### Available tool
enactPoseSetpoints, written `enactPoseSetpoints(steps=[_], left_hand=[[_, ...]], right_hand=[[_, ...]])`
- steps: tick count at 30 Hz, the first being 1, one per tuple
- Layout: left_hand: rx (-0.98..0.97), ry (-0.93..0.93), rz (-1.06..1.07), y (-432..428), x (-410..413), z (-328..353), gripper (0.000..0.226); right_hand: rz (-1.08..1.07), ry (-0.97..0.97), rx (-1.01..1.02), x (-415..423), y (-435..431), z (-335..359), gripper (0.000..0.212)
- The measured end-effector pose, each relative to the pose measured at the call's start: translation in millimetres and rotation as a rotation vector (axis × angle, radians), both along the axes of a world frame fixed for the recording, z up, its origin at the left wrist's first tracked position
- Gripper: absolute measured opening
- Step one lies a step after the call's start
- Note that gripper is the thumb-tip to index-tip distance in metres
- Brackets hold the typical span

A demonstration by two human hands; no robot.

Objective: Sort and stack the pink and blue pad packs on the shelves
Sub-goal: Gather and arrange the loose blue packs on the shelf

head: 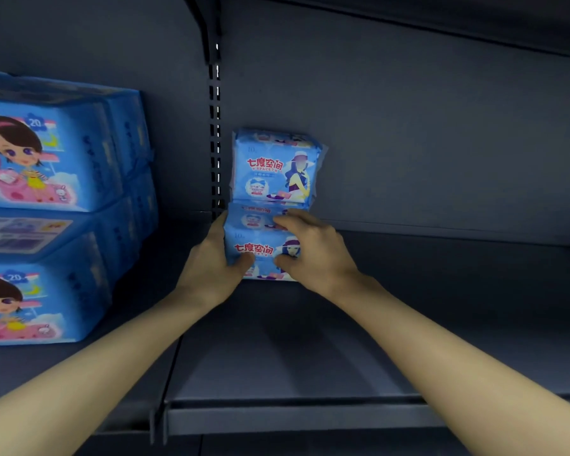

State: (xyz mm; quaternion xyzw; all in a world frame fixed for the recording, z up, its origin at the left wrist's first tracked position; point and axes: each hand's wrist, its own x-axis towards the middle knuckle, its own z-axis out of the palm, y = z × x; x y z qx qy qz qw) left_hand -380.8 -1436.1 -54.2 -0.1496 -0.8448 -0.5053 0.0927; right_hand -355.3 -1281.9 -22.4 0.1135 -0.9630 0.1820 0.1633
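A small light-blue pad pack [260,250] lies near the back left corner of the grey shelf [310,357]. My left hand [211,268] grips its left side with the thumb over the front. My right hand [313,248] holds its right side, fingers curled over the top. Behind it, another light-blue pack [273,169] leans upright against the back wall, and a further pack [255,213] shows between the two.
On the neighbouring shelf to the left stand large blue packs [46,153] stacked in rows, a lower one [30,301] at the front. A slotted upright post [215,126] divides the two bays. A dark shelf [441,18] hangs overhead.
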Motion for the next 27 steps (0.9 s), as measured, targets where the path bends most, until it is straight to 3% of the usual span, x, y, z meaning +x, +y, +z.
enactPoseSetpoints(steps=[27], left_hand=[[0.017, -0.032, -0.002, 9.7, 4.4, 3.8, 0.064]], right_hand=[[-0.020, -0.012, -0.030, 2.9, 4.1, 1.2, 0.055]])
